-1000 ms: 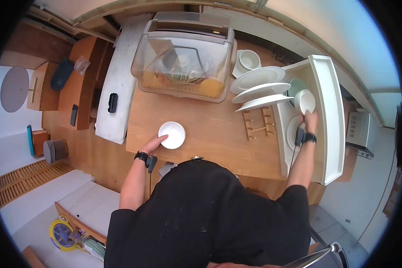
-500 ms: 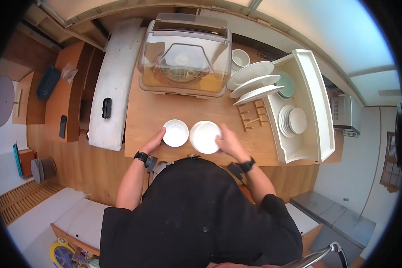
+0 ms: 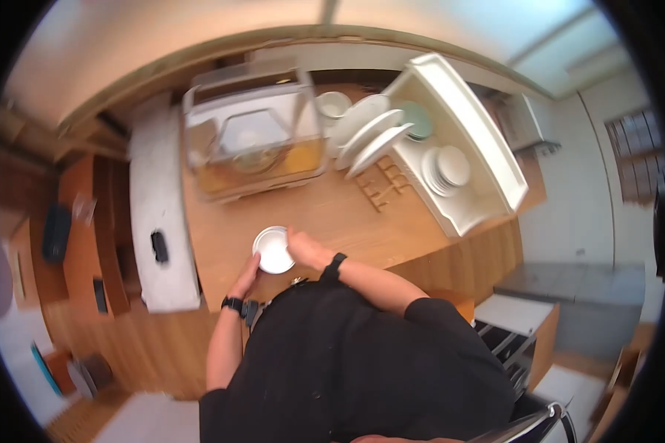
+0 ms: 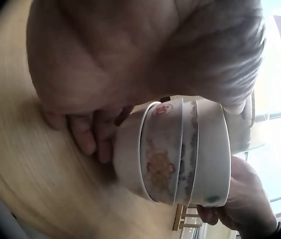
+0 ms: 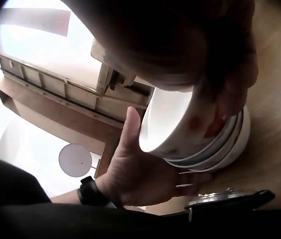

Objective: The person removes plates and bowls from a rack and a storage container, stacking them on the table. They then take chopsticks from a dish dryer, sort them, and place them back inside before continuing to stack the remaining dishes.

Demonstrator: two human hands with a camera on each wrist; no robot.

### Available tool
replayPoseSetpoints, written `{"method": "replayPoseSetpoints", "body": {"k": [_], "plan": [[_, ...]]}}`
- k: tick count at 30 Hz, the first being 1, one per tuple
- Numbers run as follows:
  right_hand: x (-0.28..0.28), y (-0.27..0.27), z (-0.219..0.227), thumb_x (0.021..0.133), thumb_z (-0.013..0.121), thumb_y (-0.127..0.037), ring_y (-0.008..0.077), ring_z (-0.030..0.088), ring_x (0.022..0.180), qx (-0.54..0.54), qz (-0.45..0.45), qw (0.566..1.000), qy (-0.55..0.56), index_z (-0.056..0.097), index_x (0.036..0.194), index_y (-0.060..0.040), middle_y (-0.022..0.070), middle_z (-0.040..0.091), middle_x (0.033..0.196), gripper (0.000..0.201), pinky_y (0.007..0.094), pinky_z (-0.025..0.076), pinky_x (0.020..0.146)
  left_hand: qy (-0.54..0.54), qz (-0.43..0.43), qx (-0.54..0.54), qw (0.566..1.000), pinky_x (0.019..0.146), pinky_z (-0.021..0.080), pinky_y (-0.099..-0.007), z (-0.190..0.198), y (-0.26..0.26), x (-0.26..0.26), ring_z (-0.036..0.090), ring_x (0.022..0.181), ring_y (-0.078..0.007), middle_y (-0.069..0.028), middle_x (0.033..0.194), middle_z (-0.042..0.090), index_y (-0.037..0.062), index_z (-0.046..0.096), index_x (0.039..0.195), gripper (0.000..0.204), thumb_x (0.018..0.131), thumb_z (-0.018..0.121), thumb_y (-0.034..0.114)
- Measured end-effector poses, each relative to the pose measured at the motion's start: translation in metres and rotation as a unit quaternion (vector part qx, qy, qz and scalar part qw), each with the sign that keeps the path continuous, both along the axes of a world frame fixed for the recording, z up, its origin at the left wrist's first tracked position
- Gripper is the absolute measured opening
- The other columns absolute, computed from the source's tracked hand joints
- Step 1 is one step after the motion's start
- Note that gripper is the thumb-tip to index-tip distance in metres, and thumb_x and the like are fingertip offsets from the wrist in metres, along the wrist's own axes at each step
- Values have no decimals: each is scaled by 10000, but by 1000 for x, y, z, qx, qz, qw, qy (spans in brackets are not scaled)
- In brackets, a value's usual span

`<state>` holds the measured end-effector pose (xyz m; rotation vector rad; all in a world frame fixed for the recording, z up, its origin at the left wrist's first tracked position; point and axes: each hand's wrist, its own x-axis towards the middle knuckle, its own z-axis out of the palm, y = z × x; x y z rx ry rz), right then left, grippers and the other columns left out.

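Observation:
A nested stack of white bowls (image 3: 273, 251) sits near the front edge of the wooden table (image 3: 347, 218). In the left wrist view the stack of bowls (image 4: 180, 154) shows three patterned rims. My left hand (image 3: 247, 277) cups its left side, with the fingers (image 4: 88, 134) curled against the lowest bowl. My right hand (image 3: 303, 247) holds the stack from the right. In the right wrist view its fingers (image 5: 225, 94) hook over the top bowl's rim (image 5: 180, 124), while the left hand (image 5: 135, 174) lies against the side.
A clear-lidded dish rack (image 3: 255, 144) stands at the back of the table. A white tray (image 3: 488, 159) on the right holds stacked plates (image 3: 443, 168). Plates (image 3: 366, 136) stand in a wooden rack (image 3: 380, 184). A white cup (image 3: 332, 105) sits behind them.
My right hand left the tray with a bowl, carried it over to the bowl by my left hand, and the bowls are now nested. The head view has swung.

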<state>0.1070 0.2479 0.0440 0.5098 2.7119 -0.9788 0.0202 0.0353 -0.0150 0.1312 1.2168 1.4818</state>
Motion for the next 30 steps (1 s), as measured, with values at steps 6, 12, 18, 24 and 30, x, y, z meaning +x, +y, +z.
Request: {"method": "replayPoseSetpoints", "body": {"k": [6,12,18,24,30], "plan": [[19,36,42,982,470,-280,477,657,858,-37,18,998,-40,595,1048,70,313,672,882,377,539,527,767,-2,-38,-13,999,1179,269,-403,1,5,1,403,1390,-215,-86,1505,443,34,338,1505,686,1027,423,519],[98,176,27,1022,452,-374,287,641,518,-182,-208,961,-17,634,762,47,151,591,558,527,425,525,537,-17,39,-84,996,1094,324,-396,4,1,6,492,1299,-192,-38,1423,533,106,401,1474,666,985,501,548],[147,366,40,1010,494,-305,189,658,519,-210,-439,870,73,620,874,45,112,664,651,396,309,530,451,-6,99,-125,987,819,428,-349,11,2,13,589,1092,-152,10,1244,630,168,482,1374,614,938,557,593],[100,476,18,1004,511,-274,248,696,623,-377,-537,740,144,534,1043,136,209,675,793,412,298,567,513,-13,144,-189,971,883,386,-375,19,7,19,539,1171,-179,4,1330,568,186,422,1423,689,907,582,614],[53,525,-27,962,521,-168,274,718,643,-361,-616,693,103,464,1223,113,261,689,843,387,302,500,402,23,177,-262,948,799,377,-375,29,21,39,593,1050,-144,49,1223,639,229,503,1341,627,867,630,619]]}}
